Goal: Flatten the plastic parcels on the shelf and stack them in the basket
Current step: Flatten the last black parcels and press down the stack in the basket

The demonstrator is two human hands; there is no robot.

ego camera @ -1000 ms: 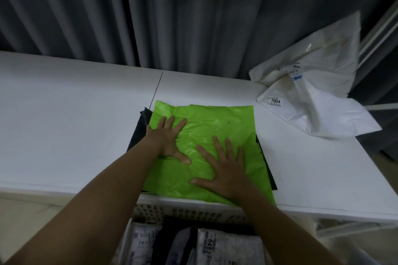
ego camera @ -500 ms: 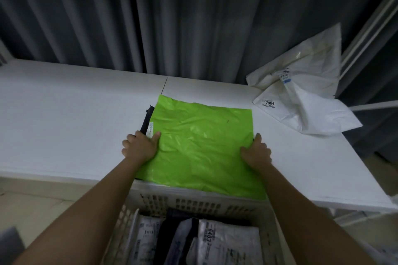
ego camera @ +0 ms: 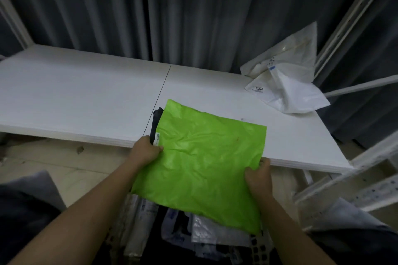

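While the white perforated basket [ego camera: 257,247] sits nearest you, already holding printed parcels, your left hand [ego camera: 144,153] and right hand [ego camera: 258,176] each pinch a side edge of the green plastic parcel [ego camera: 204,163], held half over the shelf [ego camera: 75,97] edge, above the basket. It looks light, limp and slick; a dark parcel [ego camera: 155,122] rides beneath, so grip both layers. White crumpled parcels [ego camera: 288,84] wait far right.

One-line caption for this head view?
Both hands, left and right, hold the green parcel above the basket.
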